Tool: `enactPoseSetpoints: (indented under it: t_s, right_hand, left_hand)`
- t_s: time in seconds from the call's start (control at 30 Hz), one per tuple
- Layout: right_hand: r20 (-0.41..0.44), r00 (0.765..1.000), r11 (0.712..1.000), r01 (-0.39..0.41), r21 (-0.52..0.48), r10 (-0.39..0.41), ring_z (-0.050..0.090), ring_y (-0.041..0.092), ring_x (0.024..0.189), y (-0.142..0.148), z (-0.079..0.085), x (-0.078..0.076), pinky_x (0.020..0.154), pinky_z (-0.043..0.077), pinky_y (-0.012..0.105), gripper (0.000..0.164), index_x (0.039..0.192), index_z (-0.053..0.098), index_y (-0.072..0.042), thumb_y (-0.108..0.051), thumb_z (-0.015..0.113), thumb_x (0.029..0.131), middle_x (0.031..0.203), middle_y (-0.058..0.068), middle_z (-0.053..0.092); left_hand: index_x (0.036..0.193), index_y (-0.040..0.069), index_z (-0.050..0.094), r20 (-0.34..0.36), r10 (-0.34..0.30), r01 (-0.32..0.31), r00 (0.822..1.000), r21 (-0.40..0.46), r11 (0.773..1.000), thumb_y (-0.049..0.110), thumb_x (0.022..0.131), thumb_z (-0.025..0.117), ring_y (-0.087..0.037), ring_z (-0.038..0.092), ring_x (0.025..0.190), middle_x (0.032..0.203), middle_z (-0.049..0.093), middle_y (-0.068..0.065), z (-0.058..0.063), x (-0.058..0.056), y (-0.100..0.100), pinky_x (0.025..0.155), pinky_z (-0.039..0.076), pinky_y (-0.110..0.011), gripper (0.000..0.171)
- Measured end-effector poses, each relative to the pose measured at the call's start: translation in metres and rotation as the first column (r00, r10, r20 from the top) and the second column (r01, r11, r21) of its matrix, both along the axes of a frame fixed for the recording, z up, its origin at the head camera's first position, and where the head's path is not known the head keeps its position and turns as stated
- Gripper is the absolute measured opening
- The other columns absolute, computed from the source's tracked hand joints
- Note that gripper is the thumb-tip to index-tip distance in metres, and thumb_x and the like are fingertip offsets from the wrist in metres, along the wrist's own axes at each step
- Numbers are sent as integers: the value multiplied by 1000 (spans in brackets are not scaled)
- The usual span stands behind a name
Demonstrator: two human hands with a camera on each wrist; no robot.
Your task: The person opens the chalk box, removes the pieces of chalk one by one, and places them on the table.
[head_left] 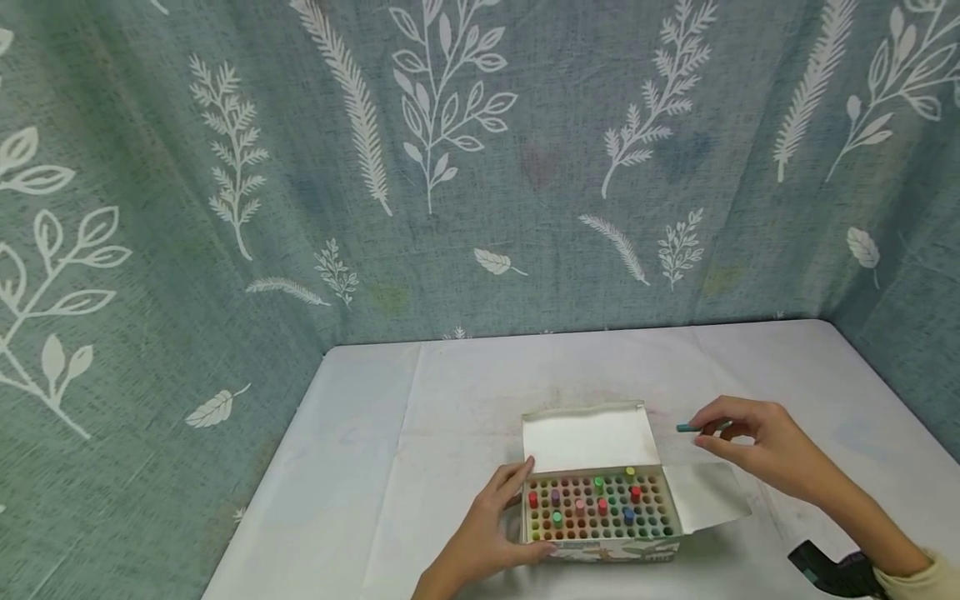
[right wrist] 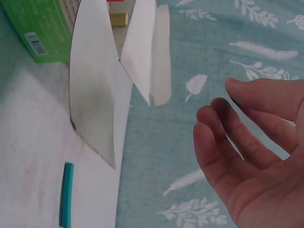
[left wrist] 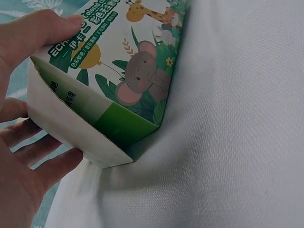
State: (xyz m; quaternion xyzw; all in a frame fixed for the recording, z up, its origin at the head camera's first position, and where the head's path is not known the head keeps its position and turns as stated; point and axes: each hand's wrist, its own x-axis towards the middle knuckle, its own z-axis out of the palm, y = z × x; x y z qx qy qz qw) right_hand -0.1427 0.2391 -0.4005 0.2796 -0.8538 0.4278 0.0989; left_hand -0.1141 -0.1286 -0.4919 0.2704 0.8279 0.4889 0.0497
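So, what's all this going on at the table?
A person is working with an open box of colored sticks. Their left hand grips the end of the box. Their right hand is beside it, fingers loosely curved, near a teal stick that lies on the white table, not in their grip. Several other sticks poke up from the box's rows of holes.

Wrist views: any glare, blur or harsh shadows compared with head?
Head: fairly even light, soft shadow by the box. Left wrist: soft shadow on the white cloth, elephant print clear. Right wrist: barcode lines soft, one fingertip dark, shade or smudge unclear. No strong glare anywhere.
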Motion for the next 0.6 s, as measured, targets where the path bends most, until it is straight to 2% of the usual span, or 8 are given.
enactPoseSetpoints:
  t_s: [0.27,0.6]
  right_hand:
    - [-34,996,997,-77,6,77,62,7,77,-14,2,4,64,55,20,27,96,69,-20,1,73,80,91,-9,65]
    - [-39,994,994,-102,33,103,61,6,77,-24,0,9,62,55,22,26,96,68,-23,-4,74,80,89,-12,64]
  left_hand:
    - [150,17,28,0,9,-9,1000,10,1000,42,76,78,-23,47,122,134,40,-2,-2,1,0,96,49,-34,93]
    - [150,16,28,-16,14,-14,1000,7,1000,42,76,79,-22,47,121,134,41,-3,-1,1,-1,96,48,-33,94]
